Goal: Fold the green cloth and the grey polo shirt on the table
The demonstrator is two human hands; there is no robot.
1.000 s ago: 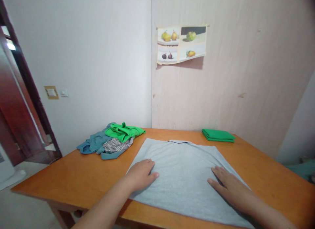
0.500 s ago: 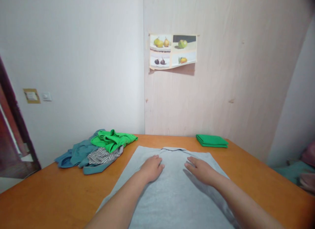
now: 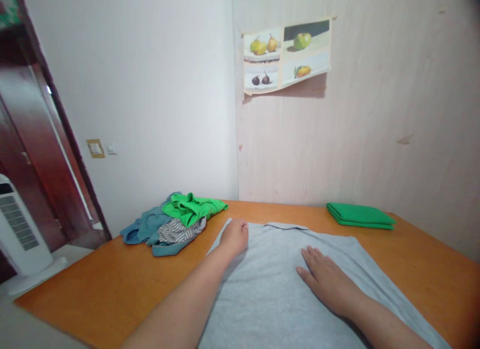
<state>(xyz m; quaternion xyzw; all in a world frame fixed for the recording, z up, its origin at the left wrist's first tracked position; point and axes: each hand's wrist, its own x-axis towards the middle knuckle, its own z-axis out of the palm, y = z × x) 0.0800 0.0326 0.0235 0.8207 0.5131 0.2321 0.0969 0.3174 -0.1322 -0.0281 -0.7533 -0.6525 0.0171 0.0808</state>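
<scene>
A light grey T-shirt (image 3: 270, 289) lies spread on the table, its neckline with a dark inner edge at the far side. My left hand (image 3: 235, 236) is closed at the shirt's far left shoulder, fingers curled down onto the cloth; the fingertips are partly hidden. Flat on the right half of the shirt rests my right hand (image 3: 328, 279), fingers stretched out and thumb apart, holding nothing.
On the orange-brown table (image 3: 161, 289), a loose heap of clothes (image 3: 150, 224), blue-grey, striped and bright green, sits at the back left. A folded green cloth (image 3: 360, 216) lies at the back right. A white appliance (image 3: 24, 229) stands beyond the left edge.
The view has swung left. My left hand has moved outward to the shirt's far left shoulder and closed; my right hand has flattened onto the cloth farther right.
</scene>
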